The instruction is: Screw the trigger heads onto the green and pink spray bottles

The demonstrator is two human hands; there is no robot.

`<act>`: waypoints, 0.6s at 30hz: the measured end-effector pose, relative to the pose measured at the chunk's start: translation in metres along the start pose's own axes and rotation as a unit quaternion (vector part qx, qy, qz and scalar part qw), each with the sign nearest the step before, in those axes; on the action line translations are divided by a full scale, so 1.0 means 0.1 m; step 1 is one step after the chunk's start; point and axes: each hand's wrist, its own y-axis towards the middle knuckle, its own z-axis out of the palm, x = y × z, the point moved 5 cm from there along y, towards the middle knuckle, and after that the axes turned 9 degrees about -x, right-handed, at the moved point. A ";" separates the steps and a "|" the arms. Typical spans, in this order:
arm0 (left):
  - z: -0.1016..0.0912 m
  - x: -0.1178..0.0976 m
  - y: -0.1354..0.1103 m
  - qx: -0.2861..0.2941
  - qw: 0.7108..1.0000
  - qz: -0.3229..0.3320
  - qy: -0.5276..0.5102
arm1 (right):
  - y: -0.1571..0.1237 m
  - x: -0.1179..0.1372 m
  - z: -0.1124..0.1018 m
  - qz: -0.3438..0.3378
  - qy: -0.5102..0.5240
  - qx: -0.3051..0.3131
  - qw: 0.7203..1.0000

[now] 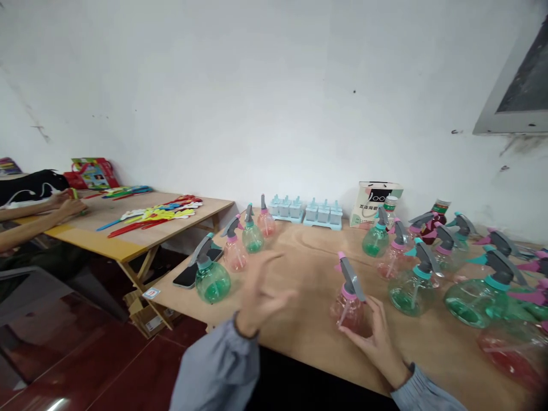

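Head view: at the right edge, several spray bottles overlap so closely that some bodies are hidden, and the corner bottle is cut off and blurred. Spray heads partly cover a dark bottle, while a white-capped bottle shows only in part behind a green one. At left, a green bottle hides part of a phone. A co-worker's arms run out at the left edge; what they handle is too small to tell.

Left hand is blurred above the desk, thumb and fingers well apart, with nothing visible between them. Right hand is closed around the lower body of a pink bottle, thumb at its near side, fingers at its right. That bottle is at the desk's middle, roughly upright; whether its base touches the wood I cannot tell.
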 end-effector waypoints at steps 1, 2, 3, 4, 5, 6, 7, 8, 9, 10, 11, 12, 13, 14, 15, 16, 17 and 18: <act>0.38 -0.14 -0.12 0.095 0.994 -0.008 -0.048 | -0.02 0.03 0.00 -0.017 -0.003 0.004 1.000; 0.73 -0.24 -0.23 0.162 0.982 -0.030 -0.093 | -0.03 0.06 0.01 -0.031 -0.009 0.004 0.999; 1.03 -0.32 -0.33 0.210 0.966 -0.054 -0.138 | -0.05 0.09 0.01 -0.041 -0.017 -0.002 0.999; 1.26 -0.34 -0.41 0.222 0.955 -0.088 -0.175 | -0.05 0.11 0.00 -0.050 -0.026 -0.010 0.998; 1.43 -0.32 -0.45 0.206 0.949 -0.130 -0.199 | -0.05 0.13 0.00 -0.059 -0.036 -0.015 0.997; 1.54 -0.27 -0.48 0.184 0.944 -0.169 -0.216 | -0.04 0.15 -0.01 -0.070 -0.045 -0.017 0.996; 1.60 -0.20 -0.48 0.159 0.937 -0.206 -0.233 | -0.02 0.17 -0.03 -0.083 -0.051 -0.016 0.995; 1.62 -0.13 -0.46 0.142 0.927 -0.240 -0.250 | 0.01 0.18 -0.05 -0.098 -0.051 -0.015 0.994; 1.61 -0.06 -0.43 0.130 0.914 -0.271 -0.273 | 0.05 0.19 -0.10 -0.109 -0.047 -0.021 0.993; 1.58 0.00 -0.38 0.127 0.895 -0.301 -0.303 | 0.10 0.17 -0.17 -0.112 -0.040 -0.038 0.992; 1.54 0.05 -0.33 0.135 0.871 -0.331 -0.337 | 0.15 0.12 -0.27 -0.107 -0.030 -0.066 0.992; 1.49 0.08 -0.28 0.150 0.844 -0.359 -0.370 | 0.20 0.06 -0.38 -0.093 -0.019 -0.099 0.991; 1.44 0.10 -0.23 0.170 0.817 -0.381 -0.398 | 0.25 -0.03 -0.49 -0.074 -0.009 -0.131 0.989; 1.39 0.12 -0.19 0.190 0.794 -0.399 -0.417 | 0.29 -0.13 -0.61 -0.056 -0.003 -0.159 0.986; 1.35 0.13 -0.17 0.203 0.779 -0.411 -0.427 | 0.33 -0.23 -0.72 -0.038 -0.006 -0.181 0.983; 1.31 0.15 -0.16 0.207 0.774 -0.421 -0.425 | 0.36 -0.33 -0.82 -0.026 -0.018 -0.199 0.980; 1.28 0.19 -0.16 0.199 0.777 -0.431 -0.414 | 0.39 -0.42 -0.92 -0.017 -0.037 -0.215 0.976; 1.26 0.22 -0.17 0.185 0.784 -0.440 -0.396 | 0.41 -0.50 -1.00 -0.007 -0.061 -0.229 0.972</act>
